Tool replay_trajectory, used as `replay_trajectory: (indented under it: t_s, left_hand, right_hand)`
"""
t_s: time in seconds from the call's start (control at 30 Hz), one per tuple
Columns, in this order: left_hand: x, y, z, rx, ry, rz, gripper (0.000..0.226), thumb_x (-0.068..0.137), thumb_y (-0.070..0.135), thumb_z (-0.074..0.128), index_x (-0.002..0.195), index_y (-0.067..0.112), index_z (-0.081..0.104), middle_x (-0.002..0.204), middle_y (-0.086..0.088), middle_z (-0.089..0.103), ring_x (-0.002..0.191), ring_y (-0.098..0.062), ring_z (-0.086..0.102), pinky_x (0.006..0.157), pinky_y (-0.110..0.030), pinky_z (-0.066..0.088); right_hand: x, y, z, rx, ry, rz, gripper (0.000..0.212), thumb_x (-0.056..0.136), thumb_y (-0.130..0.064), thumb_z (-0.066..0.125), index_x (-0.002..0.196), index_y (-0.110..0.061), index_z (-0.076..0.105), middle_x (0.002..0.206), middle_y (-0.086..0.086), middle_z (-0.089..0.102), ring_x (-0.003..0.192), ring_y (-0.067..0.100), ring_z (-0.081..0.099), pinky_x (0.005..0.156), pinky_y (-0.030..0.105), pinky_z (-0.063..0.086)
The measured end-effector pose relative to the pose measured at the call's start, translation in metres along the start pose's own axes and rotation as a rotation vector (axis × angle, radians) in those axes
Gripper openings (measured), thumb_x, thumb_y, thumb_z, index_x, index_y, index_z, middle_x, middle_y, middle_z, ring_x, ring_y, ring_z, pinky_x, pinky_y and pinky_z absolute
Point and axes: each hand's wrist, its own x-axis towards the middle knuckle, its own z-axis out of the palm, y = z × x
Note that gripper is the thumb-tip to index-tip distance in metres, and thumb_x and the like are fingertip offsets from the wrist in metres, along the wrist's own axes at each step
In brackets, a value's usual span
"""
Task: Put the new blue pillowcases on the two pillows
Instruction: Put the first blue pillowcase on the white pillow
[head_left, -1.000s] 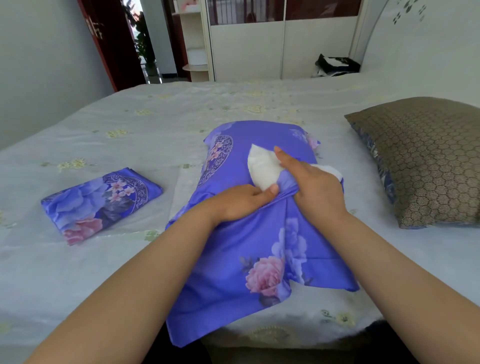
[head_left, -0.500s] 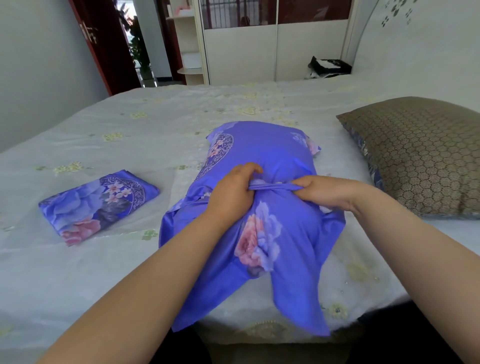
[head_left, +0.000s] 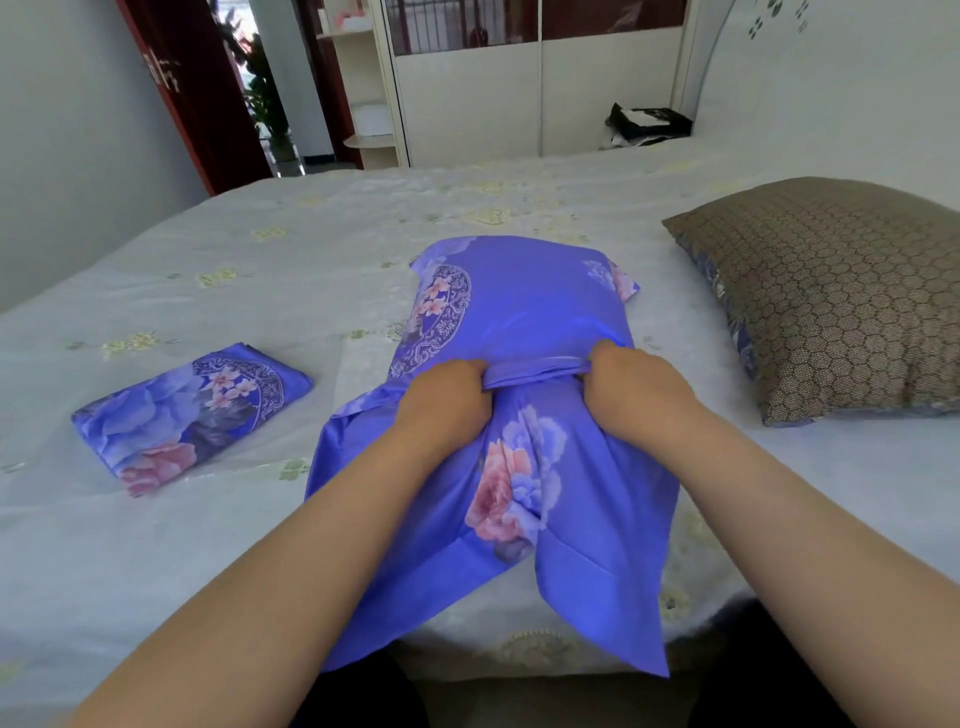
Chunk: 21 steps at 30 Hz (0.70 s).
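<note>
A blue floral pillowcase (head_left: 519, 306) lies in the middle of the bed with a pillow inside its far half; the pillow itself is fully hidden. My left hand (head_left: 441, 400) and my right hand (head_left: 639, 389) grip a bunched fold of the case's open edge between them, fingers curled into the cloth. The loose near end of the case drapes over the bed's front edge. A second blue floral pillowcase (head_left: 192, 410) lies folded on the left. A second pillow (head_left: 836, 291) in a brown honeycomb cover lies at the right.
The bed (head_left: 260, 270) is covered with a pale sheet with faint yellow flowers. A white headboard (head_left: 831, 78) rises at the far right, with a dark bag (head_left: 649, 119) beside it. Wardrobe doors and an open doorway stand beyond the bed.
The white pillow corner that showed a second ago is now covered. Both hands pulled the case's edge over it and drew closer together on a bunched fold.
</note>
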Motion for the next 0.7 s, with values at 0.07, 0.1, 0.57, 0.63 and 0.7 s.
replay_trajectory:
  t_s: [0.07,0.1,0.57,0.63,0.7]
  left_hand:
    - [-0.006,0.005,0.011,-0.054,0.095,-0.031,0.025,0.092,0.015,0.040,0.111,0.011,0.057,0.112,-0.017,0.061,0.101,-0.038,0.058,0.080,-0.038,0.042]
    - [-0.009,0.006,0.015,-0.092,0.133,-0.040,0.023,0.091,0.012,0.040,0.109,0.011,0.055,0.108,-0.018,0.061,0.097,-0.038,0.058,0.077,-0.039,0.042]
    - [-0.015,-0.038,0.015,-0.171,0.031,0.115,0.046,0.061,0.076,0.062,0.072,0.032,0.054,0.117,0.006,0.048,0.120,-0.019,0.041,0.101,-0.034,0.034]
    - [-0.017,-0.047,0.012,-0.300,-0.074,0.000,0.041,0.061,0.070,0.069,0.072,0.033,0.054,0.140,0.008,0.031,0.134,-0.015,0.027,0.111,-0.037,0.025]
    - [-0.019,-0.055,0.008,-0.415,-0.226,-0.067,0.048,0.061,0.071,0.069,0.066,0.025,0.054,0.118,0.006,0.048,0.113,-0.011,0.048,0.093,-0.027,0.039]
  right_hand:
    - [0.006,-0.008,0.004,0.222,-0.004,0.017,0.025,0.097,-0.020,0.037,0.109,-0.003,0.050,0.120,0.021,0.056,0.108,0.036,0.054,0.074,0.033,0.032]
    - [0.010,-0.011,0.006,0.316,-0.008,0.023,0.025,0.097,-0.020,0.036,0.108,-0.003,0.051,0.121,0.021,0.056,0.108,0.035,0.053,0.073,0.031,0.031]
    - [-0.012,0.073,0.033,-0.120,0.076,-0.199,0.050,0.081,-0.070,0.044,0.071,-0.021,0.049,0.076,0.001,0.055,0.080,0.027,0.056,0.063,0.033,0.041]
    - [-0.018,0.075,0.049,-0.027,0.325,-0.214,0.051,0.078,-0.065,0.053,0.089,-0.015,0.059,0.101,0.009,0.055,0.097,0.033,0.055,0.077,0.039,0.048]
    - [-0.017,0.073,0.056,0.235,0.279,-0.024,0.068,0.072,-0.054,0.071,0.119,-0.010,0.050,0.130,0.012,0.040,0.121,0.034,0.042,0.098,0.042,0.040]
